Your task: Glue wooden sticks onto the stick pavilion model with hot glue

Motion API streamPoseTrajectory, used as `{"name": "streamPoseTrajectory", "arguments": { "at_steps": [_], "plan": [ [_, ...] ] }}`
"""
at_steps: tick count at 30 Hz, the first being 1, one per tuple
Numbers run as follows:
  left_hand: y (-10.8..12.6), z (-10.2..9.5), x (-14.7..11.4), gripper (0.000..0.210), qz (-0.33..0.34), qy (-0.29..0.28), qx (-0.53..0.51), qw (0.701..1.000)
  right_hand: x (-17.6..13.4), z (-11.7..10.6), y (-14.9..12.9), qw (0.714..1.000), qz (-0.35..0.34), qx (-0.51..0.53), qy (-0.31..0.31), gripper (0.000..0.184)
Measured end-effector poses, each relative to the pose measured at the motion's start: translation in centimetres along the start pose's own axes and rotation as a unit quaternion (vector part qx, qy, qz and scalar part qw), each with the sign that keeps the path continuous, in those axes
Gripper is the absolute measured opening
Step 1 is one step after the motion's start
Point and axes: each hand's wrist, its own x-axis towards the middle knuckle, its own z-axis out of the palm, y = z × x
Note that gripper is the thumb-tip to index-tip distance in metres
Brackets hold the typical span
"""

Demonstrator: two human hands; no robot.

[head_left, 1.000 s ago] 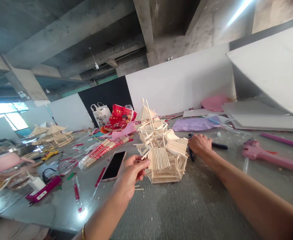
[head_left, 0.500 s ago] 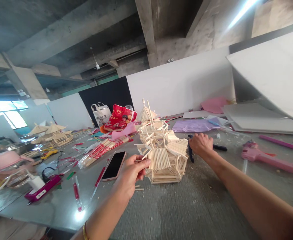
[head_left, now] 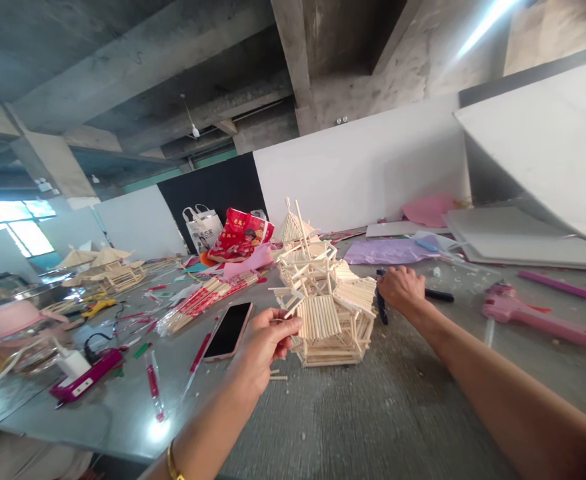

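Observation:
A model building made of thin wooden sticks (head_left: 323, 317) stands upright on the grey table in front of me, with tiered roofs and railings. My left hand (head_left: 267, 340) pinches the left edge of its lower slatted roof between thumb and fingers. To the right of the model, my right hand (head_left: 403, 290) is closed over a black-handled tool (head_left: 440, 295) lying on the table. Black parts of that tool stick out on both sides of the hand; its middle is covered, so its exact kind is hidden.
A phone (head_left: 229, 330) lies left of my left hand, near bundled sticks (head_left: 210, 300). A pink glue gun (head_left: 543, 317) is at right. A purple power strip (head_left: 87, 377) sits at left. Bags (head_left: 243, 237), purple paper (head_left: 390, 251) and another stick model (head_left: 117, 270) are farther back.

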Motion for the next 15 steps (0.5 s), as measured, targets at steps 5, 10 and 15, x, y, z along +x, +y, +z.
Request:
{"name": "streamPoseTrajectory", "arguments": {
  "at_steps": [5, 10, 15],
  "plan": [
    [-0.1, 0.0, 0.2, 0.025, -0.002, 0.003, -0.001, 1.0, 0.1, 0.0, 0.1, 1.0, 0.009, 0.01, 0.019, 0.031],
    [0.1, -0.4, -0.1, 0.027, 0.002, -0.001, -0.017, 1.0, 0.4, -1.2, 0.7, 0.998, 0.007, 0.038, 0.053, 0.029],
    [1.0, -1.5, -2.0, 0.027, 0.016, -0.005, -0.055, 0.998, 1.6, -6.8, 3.1, 0.985, 0.041, 0.106, 0.131, 0.032]
  ]
}}
